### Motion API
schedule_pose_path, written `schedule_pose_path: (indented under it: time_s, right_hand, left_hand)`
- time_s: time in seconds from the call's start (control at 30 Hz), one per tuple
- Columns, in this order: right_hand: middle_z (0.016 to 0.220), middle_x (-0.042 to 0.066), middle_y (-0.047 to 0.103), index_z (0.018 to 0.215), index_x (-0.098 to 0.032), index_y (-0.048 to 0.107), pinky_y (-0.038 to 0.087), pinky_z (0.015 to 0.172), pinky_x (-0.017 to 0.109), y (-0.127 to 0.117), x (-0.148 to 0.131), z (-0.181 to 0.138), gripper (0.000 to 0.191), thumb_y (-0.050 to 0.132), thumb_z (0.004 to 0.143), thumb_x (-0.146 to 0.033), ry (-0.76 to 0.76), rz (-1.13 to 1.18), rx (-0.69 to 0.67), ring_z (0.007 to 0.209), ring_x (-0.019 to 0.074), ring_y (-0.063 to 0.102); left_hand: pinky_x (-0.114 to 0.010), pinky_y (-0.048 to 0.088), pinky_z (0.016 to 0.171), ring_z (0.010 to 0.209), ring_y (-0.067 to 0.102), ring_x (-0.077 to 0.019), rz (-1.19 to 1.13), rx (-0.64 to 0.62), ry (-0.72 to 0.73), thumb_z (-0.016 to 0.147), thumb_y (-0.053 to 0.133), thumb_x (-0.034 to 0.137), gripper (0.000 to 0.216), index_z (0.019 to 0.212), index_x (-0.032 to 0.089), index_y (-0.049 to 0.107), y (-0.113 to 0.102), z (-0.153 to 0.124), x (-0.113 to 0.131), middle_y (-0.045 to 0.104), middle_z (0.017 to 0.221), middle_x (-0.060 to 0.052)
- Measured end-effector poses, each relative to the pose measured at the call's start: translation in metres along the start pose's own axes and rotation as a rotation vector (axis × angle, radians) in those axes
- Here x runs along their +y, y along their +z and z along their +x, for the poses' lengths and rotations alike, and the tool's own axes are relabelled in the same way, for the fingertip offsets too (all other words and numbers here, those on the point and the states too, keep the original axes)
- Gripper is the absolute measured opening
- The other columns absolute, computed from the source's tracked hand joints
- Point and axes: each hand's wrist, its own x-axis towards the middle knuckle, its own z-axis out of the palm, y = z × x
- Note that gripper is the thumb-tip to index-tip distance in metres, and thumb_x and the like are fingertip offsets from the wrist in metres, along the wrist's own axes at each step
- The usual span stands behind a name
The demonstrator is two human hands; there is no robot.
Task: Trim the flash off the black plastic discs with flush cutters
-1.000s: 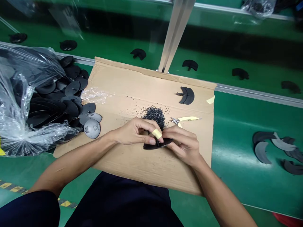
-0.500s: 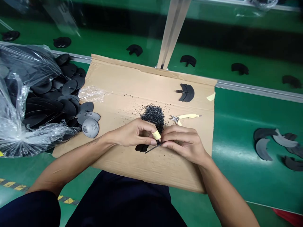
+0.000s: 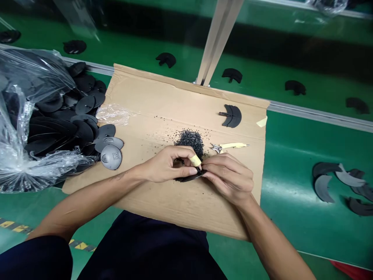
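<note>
Going by a clock face centred on the workpiece, 12 pointing away from the person: the thin, dark, flat plastic part (image 3: 188, 179) sits right between both hands, just above the tan cardboard sheet (image 3: 160, 206). Can't tell if it's touching the board.

Left hand (image 3: 166, 165) comes in from about 10 and is pinching it, thumb and index finger on the upper side, with yellow tape (image 3: 195, 160) wrapped round that index finger. Right hand (image 3: 230, 175) is over at 3, fingertips closed on the part's right end. So most of the visible part pokes out under the left fingertips; the rest is hidden by fingers.

Around it: a heap of tiny black plastic bits (image 3: 190, 142) at 12, metal cutters with yellow handles (image 3: 233, 146) at 2, and a black crescent-shaped plastic piece with a stem (image 3: 233, 116) at 1, farther off than the cutters.
</note>
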Motion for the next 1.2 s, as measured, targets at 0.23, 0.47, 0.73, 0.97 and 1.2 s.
schedule_pose_path:
  time_s: [0.23, 0.47, 0.73, 0.97, 1.2]
  right_hand:
    - [0.09, 0.007, 0.076, 0.097, -0.021, 0.075, 0.062, 0.072, 0.038, -0.001, -0.003, 0.002, 0.011, 0.076, 0.086, -0.016, 0.017, 0.089, -0.054, 0.084, 0.0209, 0.072]
    - [0.089, 0.005, 0.077, 0.1, -0.024, 0.077, 0.061, 0.071, 0.037, -0.004, -0.003, 0.004, 0.016, 0.075, 0.086, -0.016, 0.028, -0.014, 0.032, 0.08, 0.0204, 0.073]
    - [0.089, 0.005, 0.077, 0.098, -0.023, 0.073, 0.061, 0.068, 0.036, -0.007, -0.004, 0.002, 0.021, 0.078, 0.082, -0.01, -0.035, -0.162, 0.099, 0.08, 0.0206, 0.073]
    - [0.106, 0.009, 0.074, 0.112, -0.026, 0.072, 0.058, 0.083, 0.043, -0.027, 0.009, 0.007, 0.029, 0.078, 0.086, -0.037, 0.124, -0.209, -0.125, 0.098, 0.0255, 0.069]
    - [0.119, 0.017, 0.063, 0.129, -0.021, 0.063, 0.053, 0.086, 0.053, -0.05, 0.032, -0.003, 0.05, 0.068, 0.09, -0.052, 0.316, -0.672, -0.423, 0.111, 0.037, 0.058]
  left_hand:
    - [-0.022, 0.051, 0.075, 0.083, 0.063, -0.0121, -0.08, -0.159, 0.054, 0.093, 0.068, 0.024, 0.011, 0.092, 0.014, 0.069, -0.002, 0.002, 0.007, 0.066, 0.091, -0.007]
    - [-0.025, 0.052, 0.076, 0.086, 0.065, -0.0143, -0.062, 0.001, 0.016, 0.095, 0.066, 0.041, 0.028, 0.1, 0.015, 0.073, 0.001, 0.001, -0.001, 0.069, 0.094, -0.008]
    - [-0.03, 0.054, 0.088, 0.098, 0.066, -0.0175, 0.118, 0.096, 0.243, 0.087, 0.077, 0.04, 0.035, 0.115, 0.019, 0.072, 0.004, 0.002, -0.006, 0.071, 0.105, -0.008]
    - [-0.03, 0.057, 0.086, 0.095, 0.07, -0.0164, 0.235, 0.28, 0.297, 0.091, 0.069, 0.019, 0.014, 0.105, 0.016, 0.071, 0.006, 0.0, -0.008, 0.074, 0.1, -0.008]
    - [-0.033, 0.059, 0.089, 0.098, 0.071, -0.0184, 0.242, 0.31, 0.255, 0.087, 0.067, 0.014, 0.018, 0.104, 0.016, 0.07, 0.003, 0.001, -0.006, 0.076, 0.102, -0.008]
